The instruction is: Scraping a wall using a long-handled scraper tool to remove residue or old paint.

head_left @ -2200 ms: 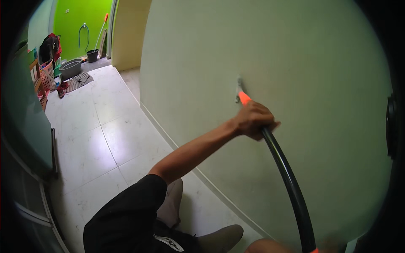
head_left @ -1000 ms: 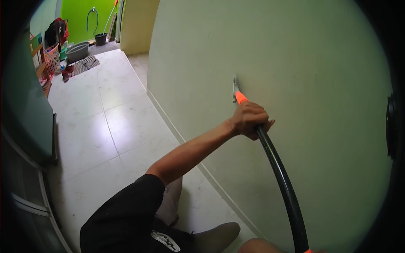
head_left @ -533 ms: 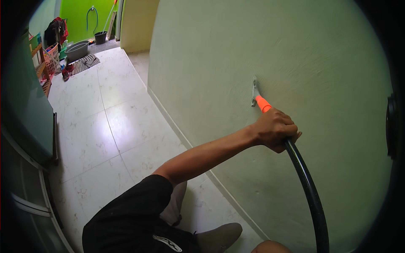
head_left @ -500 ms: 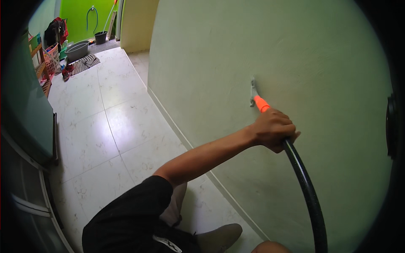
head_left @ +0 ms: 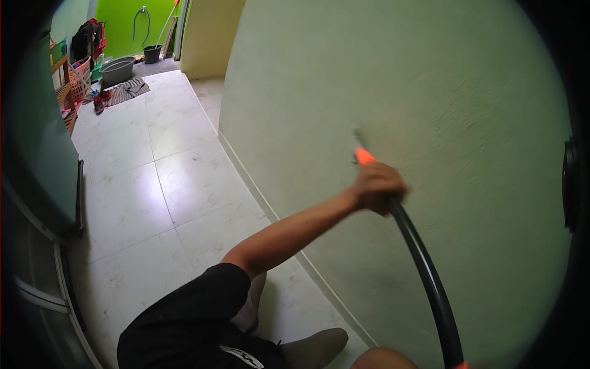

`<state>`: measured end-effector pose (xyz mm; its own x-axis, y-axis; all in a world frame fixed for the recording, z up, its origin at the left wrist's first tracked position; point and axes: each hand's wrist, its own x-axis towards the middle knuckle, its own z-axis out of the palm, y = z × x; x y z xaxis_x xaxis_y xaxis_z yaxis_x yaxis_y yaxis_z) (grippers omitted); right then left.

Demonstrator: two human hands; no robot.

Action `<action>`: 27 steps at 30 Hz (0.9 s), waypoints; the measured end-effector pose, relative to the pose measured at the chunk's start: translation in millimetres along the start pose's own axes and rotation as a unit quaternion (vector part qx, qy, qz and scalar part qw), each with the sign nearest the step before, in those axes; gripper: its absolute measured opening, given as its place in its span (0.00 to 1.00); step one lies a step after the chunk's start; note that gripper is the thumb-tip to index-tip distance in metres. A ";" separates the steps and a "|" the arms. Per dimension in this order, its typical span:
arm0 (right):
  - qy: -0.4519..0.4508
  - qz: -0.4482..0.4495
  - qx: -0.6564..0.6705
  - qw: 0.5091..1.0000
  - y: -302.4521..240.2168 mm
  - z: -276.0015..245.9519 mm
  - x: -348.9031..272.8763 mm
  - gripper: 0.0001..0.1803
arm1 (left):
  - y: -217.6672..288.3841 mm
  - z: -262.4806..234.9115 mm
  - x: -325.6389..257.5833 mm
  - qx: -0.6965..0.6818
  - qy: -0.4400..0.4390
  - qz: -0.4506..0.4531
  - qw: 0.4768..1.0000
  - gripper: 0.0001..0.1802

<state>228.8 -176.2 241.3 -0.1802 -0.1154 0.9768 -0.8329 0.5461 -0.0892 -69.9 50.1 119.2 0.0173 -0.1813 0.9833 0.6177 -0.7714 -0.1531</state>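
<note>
1. On my feed, a long black pole (head_left: 423, 264) runs from the near right, up and leftward to the middle of the scene, in front of the wall.
2. At its far end I see an orange collar (head_left: 364, 156) and a narrow grey head (head_left: 357, 136), close to the wall; blur keeps me from telling whether they touch.
3. My left hand (head_left: 378, 186) is clamped around the pole just below the collar, its arm reaching in from the near left out of a black sleeve (head_left: 184, 313).
4. My right hand is out of view, so I cannot tell its state or whether the hands are together on the pole; a bit of orange shows at the near end.
5. The pale green wall (head_left: 491, 166) fills the right side, with rough, uneven texture right of the head.
6. White floor tiles (head_left: 123, 203) stretch to the left, beside a large grey-green panel (head_left: 43, 141).
7. Far left, I make out a striped mat (head_left: 130, 89), red shoes (head_left: 101, 101), a grey tub (head_left: 117, 72) and a black bucket (head_left: 152, 56).
</note>
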 end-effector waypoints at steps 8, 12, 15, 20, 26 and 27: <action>-0.075 0.111 -0.078 0.988 57.5 21.5 -60.6 0.25 | -3.9 -89.5 -79.0 0.088 -0.082 -0.128 0.985 0.23; 0.110 0.086 -0.001 0.990 11.5 -7.3 -113.7 0.24 | 41.4 -79.4 -104.0 0.155 -0.107 -0.125 0.974 0.24; 0.154 0.261 -0.085 0.949 -39.9 -51.4 -206.4 0.18 | 74.6 -87.4 -141.8 0.180 -0.127 -0.135 0.966 0.23; 0.060 0.733 0.137 0.663 -46.3 -47.6 -372.0 0.12 | 116.1 -114.5 -185.7 0.120 -0.298 -0.150 0.935 0.22; 0.078 0.844 0.217 0.485 -63.5 17.3 -290.0 0.21 | 151.9 -116.9 -146.1 0.095 -0.457 -0.206 0.860 0.21; 0.091 0.849 0.216 0.473 -70.0 16.3 -257.8 0.23 | 152.3 -113.5 -133.0 0.114 -0.505 -0.269 0.812 0.22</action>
<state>325.1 -198.2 -7.4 -0.7661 0.2796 -0.5788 0.3971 -0.5022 -0.7682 -67.3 -112.5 -46.2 0.2623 0.8265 0.4981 0.8771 -0.4194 0.2340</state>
